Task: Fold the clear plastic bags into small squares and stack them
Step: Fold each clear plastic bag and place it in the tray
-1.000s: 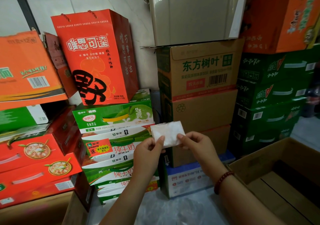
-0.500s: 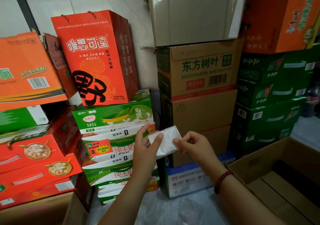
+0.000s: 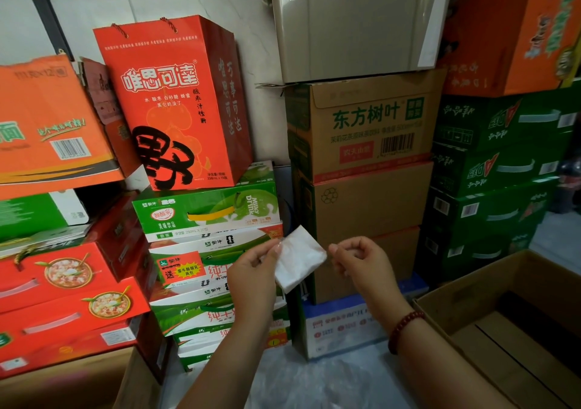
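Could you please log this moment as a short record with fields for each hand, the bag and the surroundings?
left hand: the left hand holds the folded bag by its left edge, thumb on its face
right hand: the right hand is beside the bag with fingers curled; no grip on it that I can see
folded bag: the folded bag is a small whitish square, tilted, held in the air
open carton: an open cardboard box stands at lower right
backdrop: stacked drink cartons behind, with a red gift bag on top at left
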Available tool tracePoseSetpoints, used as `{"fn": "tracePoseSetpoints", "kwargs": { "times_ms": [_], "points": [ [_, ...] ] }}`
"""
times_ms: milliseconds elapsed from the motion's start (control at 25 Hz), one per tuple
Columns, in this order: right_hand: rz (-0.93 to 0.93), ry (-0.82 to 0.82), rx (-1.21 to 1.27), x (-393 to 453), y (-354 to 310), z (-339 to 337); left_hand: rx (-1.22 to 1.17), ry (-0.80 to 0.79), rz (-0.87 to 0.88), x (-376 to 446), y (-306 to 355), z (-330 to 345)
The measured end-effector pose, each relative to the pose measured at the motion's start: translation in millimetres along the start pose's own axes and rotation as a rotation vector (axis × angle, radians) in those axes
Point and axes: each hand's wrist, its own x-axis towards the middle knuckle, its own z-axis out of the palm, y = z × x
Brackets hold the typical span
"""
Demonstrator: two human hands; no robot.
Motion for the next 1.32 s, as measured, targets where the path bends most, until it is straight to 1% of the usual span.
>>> {"fn": "tracePoseSetpoints", "kwargs": {
  "times_ms": [40, 120, 200, 240, 320, 400, 480, 560, 640, 680, 720, 800, 880, 920, 1000, 1160, 1240, 1320],
  "points": [
    [0.043, -0.028, 0.045, 0.4, -0.6, 0.4, 0.010, 0.001, 0.006, 0.1, -1.5, -0.4],
    [0.140, -0.175, 0.048, -0.9, -1.5, 3.6, 0.053, -0.033, 0.036, -2.5, -1.6, 0.9],
    [0.174, -0.281, 0.028, -3.3, 1.0, 7.1, 0.098, -0.116, 0.051, -5.6, -1.1, 3.4],
    [0.167, -0.285, 0.047, -3.8, 2.1, 7.4, 0.123, -0.168, 0.044, -7.7, -0.4, 4.9],
    [0.143, -0.225, 0.076, -4.1, 1.4, 5.5, 0.167, -0.265, 0.016, -10.7, 0.1, 6.4],
    [0.104, -0.189, 0.041, -2.8, 0.7, 1.8, 0.191, -0.348, -0.023, -10.0, 0.3, 5.4],
    [0.066, -0.229, -0.060, -2.6, -1.4, -1.0, 0.223, -0.423, -0.102, -5.9, 1.1, 1.6],
    [0.038, -0.295, -0.178, -3.2, -3.9, -2.9, 0.263, -0.525, -0.222, -2.8, 4.6, -2.8],
    [0.025, -0.321, -0.216, -2.8, -3.8, -3.6, 0.327, -0.610, -0.296, -3.3, 6.8, -4.9],
    [0.031, -0.307, -0.181, -2.9, -3.7, -2.4, 0.336, -0.611, -0.309, -3.5, 6.5, -4.6],
    [0.054, -0.280, -0.122, -3.6, -3.9, -0.9, 0.310, -0.580, -0.319, -3.5, 5.5, -3.4],
    [0.126, -0.225, -0.028, -4.1, -5.5, 0.7, 0.140, -0.441, -0.373, -1.4, 3.0, -0.4],
    [0.179, -0.218, -0.063, -3.6, -5.9, -1.1, -0.041, -0.341, -0.399, -0.8, 2.0, 0.5],
    [0.179, -0.229, -0.087, -3.6, -6.1, -2.2, -0.076, -0.322, -0.390, -0.9, 1.7, 0.6],
    [0.154, -0.249, -0.075, -3.5, -6.3, -4.1, -0.069, -0.327, -0.355, -2.3, 1.9, 0.1],
    [0.127, -0.277, 0.017, -2.3, -5.4, -5.6, 0.049, -0.326, -0.286, -2.5, 4.4, -2.5],
    [0.102, -0.255, 0.015, -2.3, -4.7, -4.5, 0.120, -0.356, -0.295, -1.0, 4.5, -4.7],
    [0.054, -0.224, 0.032, -3.1, -4.8, -2.1, 0.100, -0.390, -0.351, 0.1, 3.9, -5.1]
  ]
}}
